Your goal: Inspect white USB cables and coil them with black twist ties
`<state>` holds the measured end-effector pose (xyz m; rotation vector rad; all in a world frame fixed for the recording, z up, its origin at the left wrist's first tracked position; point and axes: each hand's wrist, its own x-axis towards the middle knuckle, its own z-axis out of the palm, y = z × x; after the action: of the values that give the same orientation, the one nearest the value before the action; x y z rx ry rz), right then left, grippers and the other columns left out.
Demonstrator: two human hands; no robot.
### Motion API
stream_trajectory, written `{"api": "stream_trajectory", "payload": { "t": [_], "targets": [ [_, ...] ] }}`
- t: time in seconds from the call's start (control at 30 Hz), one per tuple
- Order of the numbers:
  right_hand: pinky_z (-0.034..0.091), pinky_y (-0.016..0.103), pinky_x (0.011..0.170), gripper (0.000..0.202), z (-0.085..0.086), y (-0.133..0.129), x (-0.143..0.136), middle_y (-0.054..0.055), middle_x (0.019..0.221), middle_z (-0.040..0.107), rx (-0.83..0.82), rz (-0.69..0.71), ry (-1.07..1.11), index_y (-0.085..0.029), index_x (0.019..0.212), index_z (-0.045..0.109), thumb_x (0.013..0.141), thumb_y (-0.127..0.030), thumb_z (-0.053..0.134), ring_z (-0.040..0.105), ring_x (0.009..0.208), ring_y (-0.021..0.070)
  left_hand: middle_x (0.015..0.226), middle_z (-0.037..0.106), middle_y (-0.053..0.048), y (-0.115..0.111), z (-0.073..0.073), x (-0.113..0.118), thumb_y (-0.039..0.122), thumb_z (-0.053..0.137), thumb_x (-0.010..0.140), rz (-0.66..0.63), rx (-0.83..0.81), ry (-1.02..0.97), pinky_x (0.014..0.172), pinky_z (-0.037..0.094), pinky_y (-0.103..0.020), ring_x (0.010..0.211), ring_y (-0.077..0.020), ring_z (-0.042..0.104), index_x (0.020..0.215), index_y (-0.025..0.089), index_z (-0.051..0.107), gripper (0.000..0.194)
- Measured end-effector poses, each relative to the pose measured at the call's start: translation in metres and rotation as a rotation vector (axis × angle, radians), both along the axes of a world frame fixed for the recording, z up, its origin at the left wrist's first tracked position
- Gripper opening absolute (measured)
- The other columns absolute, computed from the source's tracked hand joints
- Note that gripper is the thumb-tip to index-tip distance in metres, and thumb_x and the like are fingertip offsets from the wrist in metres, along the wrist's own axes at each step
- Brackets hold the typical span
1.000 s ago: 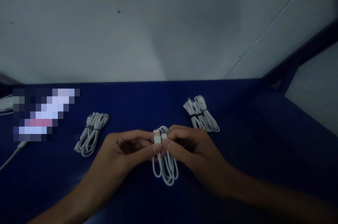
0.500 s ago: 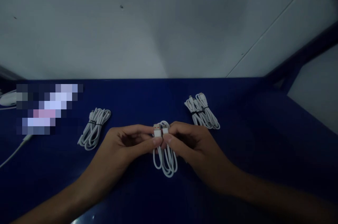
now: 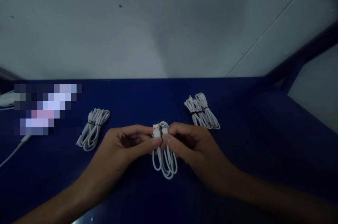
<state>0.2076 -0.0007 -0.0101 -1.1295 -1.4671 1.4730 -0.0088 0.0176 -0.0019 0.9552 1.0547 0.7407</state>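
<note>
A white USB cable (image 3: 169,172), folded into loops, hangs between my two hands over the blue table. My left hand (image 3: 129,145) pinches it just below the USB-A plug, which shows orange inside. Close beside that, my right hand (image 3: 188,143) grips the other end with thumb and fingers, by the smaller metal-tipped plug. Both plugs point away from me, side by side. The loops dangle below my thumbs, and my fingers hide the middle of the bundle.
Tied white cable bundles (image 3: 93,129) lie left of my hands, and more black-tied bundles (image 3: 202,111) lie to the right. At far left is a pixelated bright object (image 3: 52,106) with a white cord (image 3: 16,153). A pale wall (image 3: 158,23) rises behind the blue table (image 3: 137,101).
The plugs tilt slightly, so the USB-A plug's open end shows more clearly, and the loops hang a touch lower. Both hands keep their hold.
</note>
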Motion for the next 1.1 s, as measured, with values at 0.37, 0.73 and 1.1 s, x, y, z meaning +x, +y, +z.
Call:
{"api": "stream_trajectory", "payload": {
  "t": [0.37,0.73,1.1],
  "targets": [
    [0.039,0.027,0.057,0.028,0.001,0.0,0.0,-0.002,0.075,0.061,0.019,-0.011,-0.027,-0.021,0.088,0.077,0.109,-0.034,0.066,0.049,0.065,0.012,0.087,0.088,-0.002,-0.002,-0.006,-0.004,0.011,0.088,0.089,-0.015,0.007,-0.018,0.076,0.058,-0.02,0.08,-0.0144,0.08,0.109,0.027,0.092,0.026],
    [0.039,0.027,0.058,0.031,0.003,0.0,0.0,-0.003,0.075,0.059,0.014,-0.007,-0.028,-0.02,0.087,0.076,0.11,-0.037,0.065,0.048,0.065,0.0118,0.085,0.088,0.001,0.0,-0.007,-0.004,0.01,0.089,0.088,-0.028,0.028,-0.004,0.074,0.057,-0.018,0.078,-0.0129,0.079,0.108,0.031,0.092,0.029],
    [0.041,0.028,0.061,0.029,0.001,0.0,0.0,-0.001,0.08,0.064,0.007,0.004,-0.013,-0.021,0.089,0.077,0.111,-0.037,0.065,0.052,0.07,0.0136,0.086,0.088,0.001,-0.002,-0.011,-0.005,0.011,0.09,0.088,-0.022,0.03,-0.019,0.074,0.057,-0.017,0.079,-0.0118,0.078,0.106,0.029,0.091,0.026]
  ]
}}
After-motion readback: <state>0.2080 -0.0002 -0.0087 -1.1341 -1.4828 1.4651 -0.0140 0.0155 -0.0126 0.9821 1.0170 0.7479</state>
